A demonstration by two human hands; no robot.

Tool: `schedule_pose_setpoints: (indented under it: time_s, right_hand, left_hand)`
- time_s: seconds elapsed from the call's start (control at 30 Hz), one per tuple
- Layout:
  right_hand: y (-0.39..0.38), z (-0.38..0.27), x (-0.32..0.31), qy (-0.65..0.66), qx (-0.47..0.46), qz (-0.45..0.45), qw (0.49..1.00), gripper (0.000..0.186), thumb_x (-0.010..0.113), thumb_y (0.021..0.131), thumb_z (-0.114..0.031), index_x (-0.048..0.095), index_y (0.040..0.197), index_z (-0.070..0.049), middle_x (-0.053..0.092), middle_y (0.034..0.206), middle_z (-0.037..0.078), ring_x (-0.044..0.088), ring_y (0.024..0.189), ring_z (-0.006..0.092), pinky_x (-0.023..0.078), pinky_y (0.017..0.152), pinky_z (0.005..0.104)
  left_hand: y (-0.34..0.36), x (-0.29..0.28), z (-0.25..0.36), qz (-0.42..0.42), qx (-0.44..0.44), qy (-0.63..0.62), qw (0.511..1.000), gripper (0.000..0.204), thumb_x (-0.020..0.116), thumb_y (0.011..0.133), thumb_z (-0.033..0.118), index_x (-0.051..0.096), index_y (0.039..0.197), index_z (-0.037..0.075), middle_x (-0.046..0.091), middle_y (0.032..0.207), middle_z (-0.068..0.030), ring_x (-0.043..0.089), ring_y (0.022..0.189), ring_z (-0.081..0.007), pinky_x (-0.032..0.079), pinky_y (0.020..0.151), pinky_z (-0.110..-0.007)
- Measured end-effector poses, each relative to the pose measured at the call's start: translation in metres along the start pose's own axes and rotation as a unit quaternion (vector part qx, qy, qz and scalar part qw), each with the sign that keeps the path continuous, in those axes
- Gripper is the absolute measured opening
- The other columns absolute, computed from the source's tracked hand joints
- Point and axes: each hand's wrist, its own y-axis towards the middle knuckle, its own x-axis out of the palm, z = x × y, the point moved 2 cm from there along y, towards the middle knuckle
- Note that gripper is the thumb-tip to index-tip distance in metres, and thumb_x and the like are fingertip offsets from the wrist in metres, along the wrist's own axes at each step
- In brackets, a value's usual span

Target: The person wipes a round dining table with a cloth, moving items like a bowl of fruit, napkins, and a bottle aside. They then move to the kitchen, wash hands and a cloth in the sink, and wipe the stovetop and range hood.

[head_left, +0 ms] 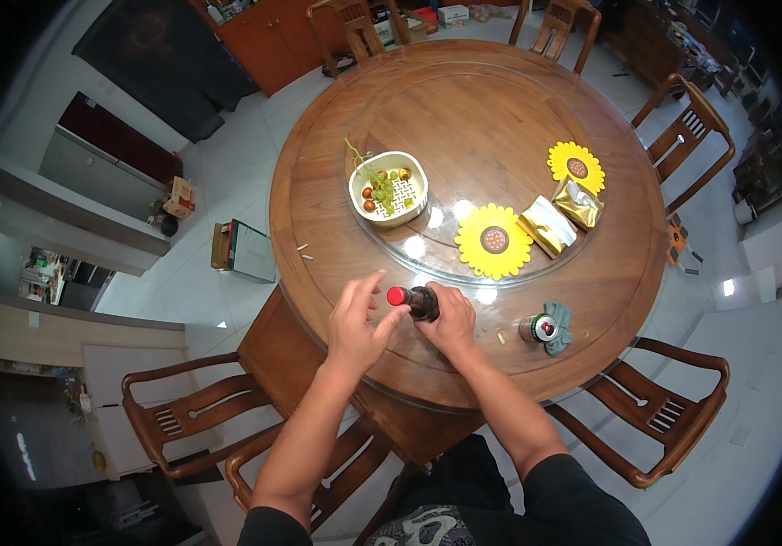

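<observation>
My right hand (450,318) is wrapped round a dark bottle (424,303) with a red cap (397,296), tilted over the near part of the wooden table (336,246). My left hand (359,323) is raised just left of the cap, fingers bent but apart, its thumb close to the bottle's neck; whether it touches I cannot tell. To the right stands a can (533,328) with a small red piece on top, against a grey-green cloth (558,344). A small pale piece (502,338) lies between bottle and can.
On the turntable are a cream basket (388,213) of fruit, two yellow flower mats (477,259) (564,155) and two gold packets (545,227) (582,205). Wooden chairs (664,409) (682,155) surround the table. A cardboard-sided box (245,253) stands beyond its left edge.
</observation>
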Motion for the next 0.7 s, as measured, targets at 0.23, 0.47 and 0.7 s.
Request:
schedule_pose_setpoints:
  time_s: [0.23,0.47,0.7]
  right_hand:
    - [0.002,-0.011,-0.005,-0.008,-0.002,-0.008,1.0,0.059,0.083,0.062,-0.015,0.063,0.117,-0.011,0.069,0.105,0.007,0.064,0.1,0.0288,0.05,0.083,0.0422]
    - [0.0,-0.006,-0.01,-0.026,-0.018,-0.024,0.999,0.061,0.082,0.061,-0.015,0.061,0.118,-0.012,0.067,0.11,0.004,0.062,0.101,0.0265,0.049,0.083,0.0406]
    - [0.0,0.002,-0.016,-0.028,-0.014,-0.001,1.0,0.059,0.08,0.062,-0.015,0.062,0.117,-0.012,0.067,0.107,0.004,0.062,0.097,0.0262,0.049,0.081,0.0406]
  left_hand:
    - [0.011,-0.006,0.002,-0.051,0.03,0.149,0.987,0.033,0.084,0.08,0.031,0.067,0.089,0.004,0.062,0.07,-0.0104,0.061,0.059,-0.0243,0.049,0.056,-0.035]
    - [0.016,-0.007,0.014,-0.1,-0.075,0.225,0.966,0.032,0.08,0.084,0.032,0.063,0.084,0.005,0.069,0.077,-0.0138,0.068,0.068,-0.0332,0.051,0.058,-0.044]
    - [0.024,-0.012,0.029,-0.124,0.025,0.073,0.989,0.054,0.078,0.079,0.011,0.06,0.129,0.003,0.055,0.133,-0.0168,0.062,0.112,-0.0285,0.055,0.081,-0.035]
